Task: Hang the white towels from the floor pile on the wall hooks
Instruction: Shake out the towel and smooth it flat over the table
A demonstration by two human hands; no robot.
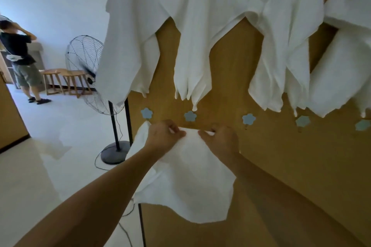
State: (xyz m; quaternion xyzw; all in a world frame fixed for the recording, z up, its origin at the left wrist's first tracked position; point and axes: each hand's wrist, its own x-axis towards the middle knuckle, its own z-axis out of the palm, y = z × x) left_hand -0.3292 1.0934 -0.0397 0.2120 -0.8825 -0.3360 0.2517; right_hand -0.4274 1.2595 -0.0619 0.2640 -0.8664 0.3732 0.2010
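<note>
Both hands up at the lower row now. My left hand (163,136) has its fingers curled tight, pinching the top edge of a white terry towel (188,182), and my right hand (219,140) is doing the same just beside it, fingers folded over that same edge. Between the two grips the hem is pulled into a short taut line, right under the second pale blue flower-shaped wall hook (190,116). The towel's left corner runs up to the first blue flower hook (146,113) at the panel's edge; I cannot tell whether it is actually caught there. The rest of the cloth hangs loose below my wrists against the tan wooden wall panel (281,166), bottom edge wavy.

Further along the row, three more blue flower hooks (249,119) stand bare. Above them, four white towels (200,32) hang from the upper row, corners dangling down almost to the hooks.

Off to the left, a black pedestal fan with a wire cage (86,70) stands on the pale glossy floor (40,166), its cable trailing. Behind it, a light wooden bench (60,78), and a person in a dark shirt and grey shorts (20,56) stands facing away with an arm raised.
</note>
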